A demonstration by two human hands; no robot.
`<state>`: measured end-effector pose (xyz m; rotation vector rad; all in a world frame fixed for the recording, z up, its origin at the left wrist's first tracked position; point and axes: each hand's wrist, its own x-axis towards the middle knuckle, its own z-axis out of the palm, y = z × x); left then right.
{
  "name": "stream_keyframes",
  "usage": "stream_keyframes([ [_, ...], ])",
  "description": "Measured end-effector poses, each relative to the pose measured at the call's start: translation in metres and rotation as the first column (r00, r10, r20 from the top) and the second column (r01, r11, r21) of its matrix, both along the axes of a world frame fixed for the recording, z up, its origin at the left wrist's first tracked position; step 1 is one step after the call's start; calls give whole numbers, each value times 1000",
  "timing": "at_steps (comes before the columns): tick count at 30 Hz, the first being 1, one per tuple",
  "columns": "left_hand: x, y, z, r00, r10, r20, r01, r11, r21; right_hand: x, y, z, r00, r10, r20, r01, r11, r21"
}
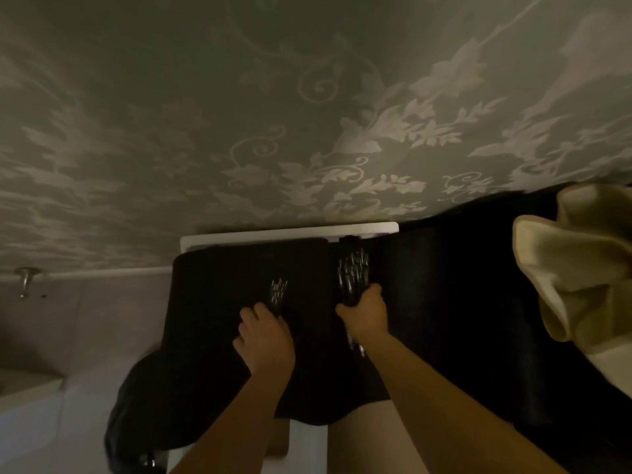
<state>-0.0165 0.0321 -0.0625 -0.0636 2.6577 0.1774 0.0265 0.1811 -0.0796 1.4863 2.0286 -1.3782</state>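
A black garment with small shiny sequin patches lies spread over a white board against the wall. My left hand rests flat on the cloth just below a sequin patch. To its right, my right hand grips a bunched, sequined fold of the same garment, thumb and fingers curled round its lower end. More black cloth spreads to the right, its shape lost in the dim light.
A cream cloth hangs bunched at the right edge. Floral wallpaper fills the wall behind. At the left are a metal tap and a pale tub rim. The room is dark.
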Motion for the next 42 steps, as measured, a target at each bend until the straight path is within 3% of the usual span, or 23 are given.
stream_keyframes([
  [5,-2,-4,-9,999,-32,25,27,986,167,1,2,-3,999,-22,44,25,998,-53],
  [8,-5,-10,-10,997,22,80,-48,941,335,2,-2,-3,996,-54,69,58,997,-53],
  [15,-7,-16,-10,985,27,171,-102,888,448,4,-8,0,994,-91,65,97,990,-104],
  [20,10,-25,-2,960,56,276,-186,862,471,23,-14,11,981,-174,80,187,962,-200],
  [24,25,-33,17,926,106,361,-283,830,481,49,-25,40,972,-235,4,228,938,-262],
  [33,66,-62,121,901,81,426,-306,814,494,153,-49,147,958,-287,-19,275,931,-238],
  [36,79,-69,150,907,51,418,-269,834,482,192,-54,176,929,-369,7,362,906,-219],
  [42,134,-65,192,914,-153,376,-14,915,404,297,-62,231,860,-502,87,509,837,-199],
])
